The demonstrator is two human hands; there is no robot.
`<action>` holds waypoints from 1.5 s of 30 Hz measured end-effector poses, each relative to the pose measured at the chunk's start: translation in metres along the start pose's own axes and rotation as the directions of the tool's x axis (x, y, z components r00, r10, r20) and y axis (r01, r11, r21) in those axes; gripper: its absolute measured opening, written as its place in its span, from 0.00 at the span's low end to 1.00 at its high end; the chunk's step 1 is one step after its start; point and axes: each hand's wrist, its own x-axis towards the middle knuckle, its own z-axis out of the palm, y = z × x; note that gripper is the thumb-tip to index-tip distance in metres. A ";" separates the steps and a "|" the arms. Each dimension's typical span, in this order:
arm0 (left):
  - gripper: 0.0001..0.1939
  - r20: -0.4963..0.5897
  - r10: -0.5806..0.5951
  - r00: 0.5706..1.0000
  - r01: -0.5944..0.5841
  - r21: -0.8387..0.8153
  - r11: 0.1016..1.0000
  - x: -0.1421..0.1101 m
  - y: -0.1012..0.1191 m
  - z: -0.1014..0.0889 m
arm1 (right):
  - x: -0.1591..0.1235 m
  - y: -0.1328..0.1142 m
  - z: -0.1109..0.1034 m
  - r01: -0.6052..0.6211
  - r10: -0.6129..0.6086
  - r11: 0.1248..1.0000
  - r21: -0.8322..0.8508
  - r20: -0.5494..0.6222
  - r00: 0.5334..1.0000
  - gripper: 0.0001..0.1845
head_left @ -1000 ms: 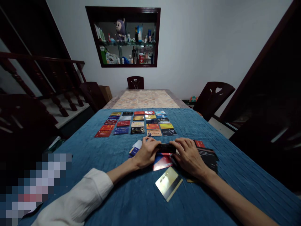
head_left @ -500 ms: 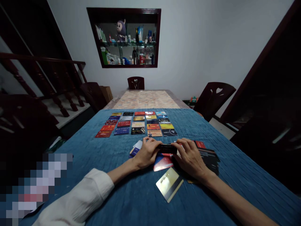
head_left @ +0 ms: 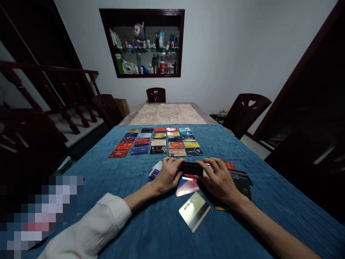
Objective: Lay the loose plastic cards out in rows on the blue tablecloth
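Between my two hands a black card (head_left: 191, 168) is held up by its short ends, its face tilted toward me. My left hand (head_left: 169, 175) is closed on its left end, and my right hand (head_left: 217, 178) pinches its right end. Below it lies a red and blue card (head_left: 188, 186). Closer to me is a gold card (head_left: 194, 212) with a dark stripe, lying at a slant. Blue and white cards (head_left: 154, 174) stick out beside my left hand. A pile of black cards (head_left: 240, 181) is partly covered by my right hand, with a red card (head_left: 230, 165) behind it.
Farther out, several cards (head_left: 158, 142) lie face up in rows on the blue cloth (head_left: 151, 226). Beyond the cloth shows the patterned tabletop (head_left: 169, 113). Dark chairs (head_left: 249, 111) stand around the table. A stair railing (head_left: 51, 93) is at left, a wall cabinet (head_left: 145, 46) behind.
The black card has tilted so that more of its face shows toward me. Both hands keep their grip and have barely shifted. The other cards lie as before.
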 end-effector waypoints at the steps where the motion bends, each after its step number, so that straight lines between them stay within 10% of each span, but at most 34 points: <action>1: 0.22 -0.002 0.004 1.000 -0.004 0.004 1.000 0.000 0.000 0.000 | 0.000 0.000 0.000 0.000 0.000 1.000 0.001 0.001 1.000 0.20; 45: 0.28 0.137 0.072 0.988 -0.116 0.341 0.933 0.013 -0.011 -0.037 | 0.033 0.017 0.018 0.071 -0.085 0.986 0.152 0.087 0.993 0.23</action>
